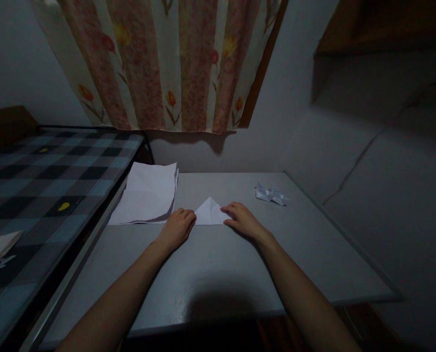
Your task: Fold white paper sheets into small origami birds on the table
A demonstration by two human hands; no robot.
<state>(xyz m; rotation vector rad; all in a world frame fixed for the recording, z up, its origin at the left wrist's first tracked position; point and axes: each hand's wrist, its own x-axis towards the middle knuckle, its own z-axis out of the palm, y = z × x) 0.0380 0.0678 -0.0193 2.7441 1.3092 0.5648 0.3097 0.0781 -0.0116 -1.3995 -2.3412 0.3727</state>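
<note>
A white sheet of paper folded into a triangle (209, 213) lies on the table, its point facing away from me and a crease running down its middle. My left hand (178, 227) is closed at its left corner, fingers curled over the edge. At the right corner, my right hand (242, 220) holds the paper with thumb and fingers, which cover that corner. Beyond my right hand stand two small folded paper boats (271, 194), side by side.
A stack of white paper sheets (149, 188) lies left of my left hand. The grey table (313, 254) meets the wall at the back. A bed with a checked cover (56, 171) runs along the left. A flowered curtain (173, 63) hangs behind.
</note>
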